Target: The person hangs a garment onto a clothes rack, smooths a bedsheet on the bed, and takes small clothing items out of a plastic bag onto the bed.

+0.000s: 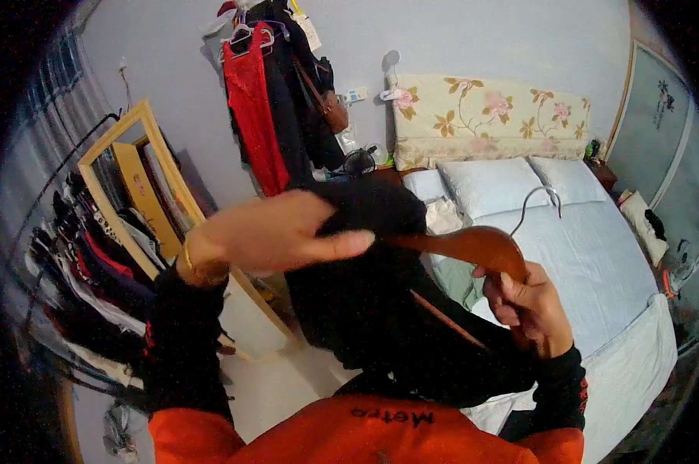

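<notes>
The right hand [526, 305] grips the wooden hanger [481, 246], probably stiff, at its shoulder, a firm place; the black garment [345, 301] hangs at the other end, probably soft, better held by its edge; the left hand [268, 232] touches it, but I cannot tell its grip

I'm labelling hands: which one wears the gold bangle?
The left hand, at the black garment, has the gold bangle; the right hand, gripping the brown hanger, shows none.

Pale wall [504, 35] — floral headboard [492, 116], light-blue bed [597, 263], wood-framed mirror [144, 189].
</notes>
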The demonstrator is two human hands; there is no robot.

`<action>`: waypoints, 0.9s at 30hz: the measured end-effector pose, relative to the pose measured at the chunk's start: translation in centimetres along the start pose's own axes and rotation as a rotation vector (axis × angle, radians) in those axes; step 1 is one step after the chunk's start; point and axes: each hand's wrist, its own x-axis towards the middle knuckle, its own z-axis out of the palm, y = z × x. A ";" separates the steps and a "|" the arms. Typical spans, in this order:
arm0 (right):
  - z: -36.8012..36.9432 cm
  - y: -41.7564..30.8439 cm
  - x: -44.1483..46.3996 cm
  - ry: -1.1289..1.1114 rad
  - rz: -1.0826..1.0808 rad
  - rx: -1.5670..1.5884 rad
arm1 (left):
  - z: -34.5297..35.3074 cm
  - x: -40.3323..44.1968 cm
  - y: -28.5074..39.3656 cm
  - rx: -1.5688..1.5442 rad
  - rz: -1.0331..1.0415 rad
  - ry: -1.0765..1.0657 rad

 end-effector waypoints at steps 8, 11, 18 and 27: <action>2.2 1.6 -0.8 0.129 -0.155 0.069 | 9.0 -5.4 -1.9 0.183 0.072 -0.186; 1.3 1.7 -2.3 0.215 -0.237 0.033 | 8.8 -7.0 -3.1 0.248 -0.441 -0.210; 2.8 1.8 -2.9 -0.020 -0.197 -0.193 | 5.2 -9.3 -0.8 0.365 -0.275 0.201; 3.2 2.9 -3.2 -0.135 -0.044 -0.196 | 4.2 0.8 -5.8 0.235 0.070 0.033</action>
